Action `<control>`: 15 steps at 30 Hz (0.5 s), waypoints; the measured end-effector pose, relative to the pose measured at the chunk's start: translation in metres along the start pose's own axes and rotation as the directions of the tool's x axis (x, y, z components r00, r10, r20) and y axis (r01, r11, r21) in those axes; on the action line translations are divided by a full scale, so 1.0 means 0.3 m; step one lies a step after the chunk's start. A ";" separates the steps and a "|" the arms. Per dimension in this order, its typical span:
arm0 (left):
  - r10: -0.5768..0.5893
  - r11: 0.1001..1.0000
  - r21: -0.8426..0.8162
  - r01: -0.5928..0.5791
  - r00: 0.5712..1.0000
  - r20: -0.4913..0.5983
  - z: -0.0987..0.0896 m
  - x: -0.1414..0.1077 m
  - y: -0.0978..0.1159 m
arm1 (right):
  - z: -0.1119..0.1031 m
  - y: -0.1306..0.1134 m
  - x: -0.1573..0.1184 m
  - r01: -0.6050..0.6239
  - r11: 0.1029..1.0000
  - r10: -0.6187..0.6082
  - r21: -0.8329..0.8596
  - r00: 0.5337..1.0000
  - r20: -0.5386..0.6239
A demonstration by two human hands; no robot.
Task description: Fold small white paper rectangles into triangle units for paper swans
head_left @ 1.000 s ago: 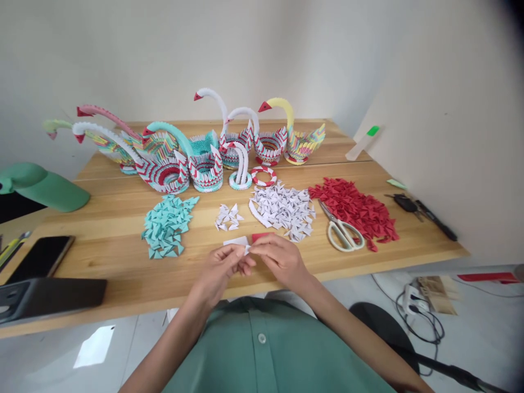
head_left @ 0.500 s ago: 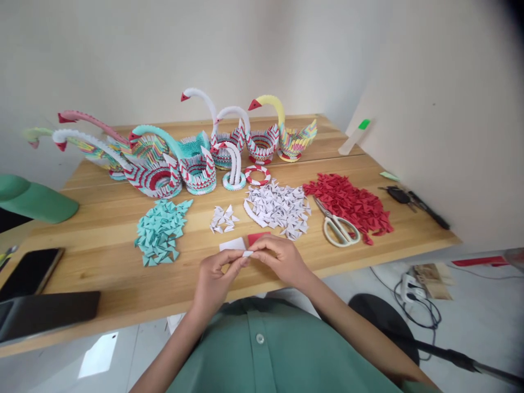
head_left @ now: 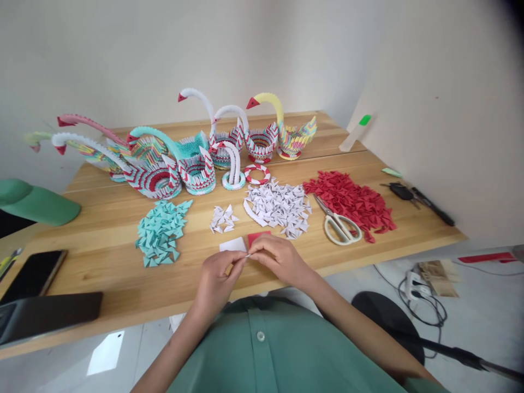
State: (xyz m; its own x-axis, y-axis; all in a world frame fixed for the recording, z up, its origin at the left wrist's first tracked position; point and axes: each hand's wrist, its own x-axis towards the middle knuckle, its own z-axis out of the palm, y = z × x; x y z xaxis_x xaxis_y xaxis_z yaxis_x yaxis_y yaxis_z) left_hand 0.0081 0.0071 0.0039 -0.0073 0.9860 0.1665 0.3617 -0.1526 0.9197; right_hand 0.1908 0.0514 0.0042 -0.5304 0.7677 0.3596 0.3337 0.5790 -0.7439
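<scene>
White paper slip (head_left: 246, 255) pinched between left hand (head_left: 216, 278) and right hand (head_left: 278, 259) over wooden table (head_left: 102, 262) (pale walls behind)

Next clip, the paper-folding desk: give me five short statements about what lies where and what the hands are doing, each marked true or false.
1. Both hands pinch one small white paper piece. True.
2. The scissors lie on the turquoise pile. False: they lie at the red pile, by its near-left edge.
3. The left hand rests on the phone. False: the phone lies apart, far left.
4. The right hand is nearest the red slip. True.
5. The paper swans stand behind the piles. True.
</scene>
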 end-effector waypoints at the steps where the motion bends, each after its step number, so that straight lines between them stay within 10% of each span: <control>1: -0.015 0.999 -0.040 0.015 1.000 -0.011 0.001 0.000 0.000 | 0.001 -0.001 0.000 -0.001 1.000 0.001 0.007 1.000 -0.013; 7: -0.117 0.986 -0.123 0.115 0.993 -0.008 0.006 0.001 -0.007 | 0.010 -0.003 -0.004 -0.022 0.997 0.030 0.077 0.995 -0.098; 15: 0.036 0.999 0.011 -0.037 0.995 0.088 0.001 -0.008 -0.009 | 0.018 0.004 -0.024 0.003 0.998 -0.002 0.060 1.000 -0.009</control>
State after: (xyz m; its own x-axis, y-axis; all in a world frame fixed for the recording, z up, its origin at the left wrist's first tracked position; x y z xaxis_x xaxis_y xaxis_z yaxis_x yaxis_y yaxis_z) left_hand 0.0074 0.0052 0.0008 0.0876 0.9820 0.1675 0.3721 -0.1882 0.9089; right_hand 0.1908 0.0452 -0.0024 -0.5237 0.7690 0.3666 0.2850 0.5637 -0.7753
